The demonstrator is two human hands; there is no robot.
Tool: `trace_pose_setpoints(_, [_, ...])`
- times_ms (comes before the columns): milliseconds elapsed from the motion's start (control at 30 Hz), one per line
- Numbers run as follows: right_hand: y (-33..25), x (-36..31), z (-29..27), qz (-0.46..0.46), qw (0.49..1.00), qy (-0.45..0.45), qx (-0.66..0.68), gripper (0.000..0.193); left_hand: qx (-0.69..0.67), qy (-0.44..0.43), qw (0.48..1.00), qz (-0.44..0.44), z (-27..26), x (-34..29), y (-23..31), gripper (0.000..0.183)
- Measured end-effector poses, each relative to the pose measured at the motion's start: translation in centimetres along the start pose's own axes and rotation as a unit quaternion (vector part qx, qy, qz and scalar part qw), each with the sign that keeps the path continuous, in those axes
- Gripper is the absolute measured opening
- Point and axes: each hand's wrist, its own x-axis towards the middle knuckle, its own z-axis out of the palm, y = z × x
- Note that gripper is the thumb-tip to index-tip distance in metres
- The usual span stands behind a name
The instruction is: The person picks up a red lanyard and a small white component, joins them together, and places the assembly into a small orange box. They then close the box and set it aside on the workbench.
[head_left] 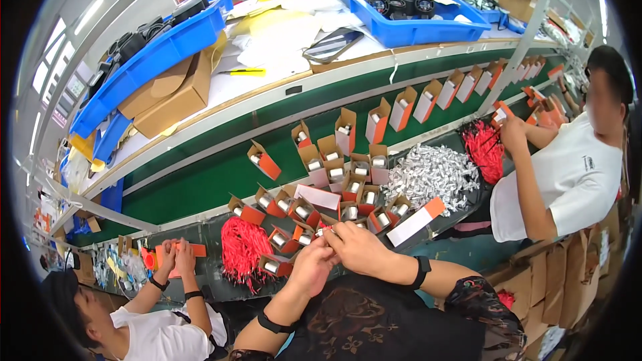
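Observation:
My left hand (313,265) and my right hand (362,249) meet at the near edge of the bench, fingers pinched together. A small bit of red and white shows at the fingertips; what it is I cannot make out. Just beyond them stands a cluster of orange-and-white cartons (303,212) with raised flaps, white cylindrical parts inside. One pale carton (317,197) lies among them, and another carton (416,222) lies to the right of my right hand. Left of the cluster is a bundle of red cords (243,251). A heap of small silvery-white pieces (431,177) lies to the right.
A green conveyor belt (200,180) carries a row of open cartons (402,108). Above it, a shelf holds blue bins (428,30) of black parts. Co-workers sit at left (160,334) and right (562,174), the right one beside more red cords (483,152).

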Motion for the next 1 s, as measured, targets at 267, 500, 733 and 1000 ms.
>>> trace_pose_setpoints(267, [6.0,2.3,-2.1,-0.058,0.987,-0.014,0.152,0.019,-0.066,-0.056,0.991,-0.106,-0.6,1.3,2.3,0.064])
trace_pose_setpoints(500, [19.0,7.5,-1.4,0.056,0.991,0.053,0.107,0.017,0.205,0.02,0.971,0.118,-1.8,2.5,1.8,0.057])
trace_pose_setpoints(733, [36.5,14.0,0.1,0.231,0.953,-0.024,-0.195,0.02,0.156,0.224,0.949,0.159,-6.3,0.6,2.2,0.032])
trace_pose_setpoints(1000, [38.0,15.4,5.4,0.322,0.913,-0.153,-0.2,0.022,0.127,0.347,0.921,0.118,-6.9,-4.1,-2.0,0.033])
